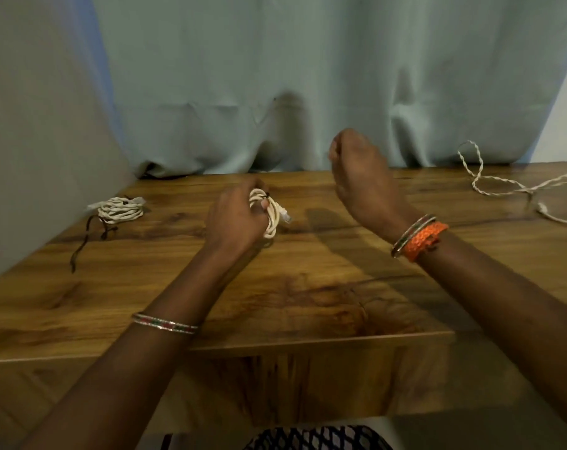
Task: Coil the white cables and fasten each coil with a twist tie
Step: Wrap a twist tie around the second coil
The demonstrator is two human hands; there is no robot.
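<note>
**One coil in hand, one loose cable left**

Left hand (235,213) grips a coiled white cable (269,213) just above the middle of the table (308,287). Right hand (357,170) is raised, fingers curled, seemingly holding nothing. A finished coil (119,211) sits near the far left corner with dark twist ties (90,237) beside it; a loose cable (516,186) sprawls at the far right edge.

A wooden table (308,287) with dark grain streaks fills the lower part of the view, its front edge stepping down to a lower panel. Behind it hangs a pale blue-green curtain (308,76), its hem bunched where it meets the tabletop. A plain grey wall (32,125) stands at the left. At the bottom edge lies a black-and-white patterned fabric (318,438).
</note>
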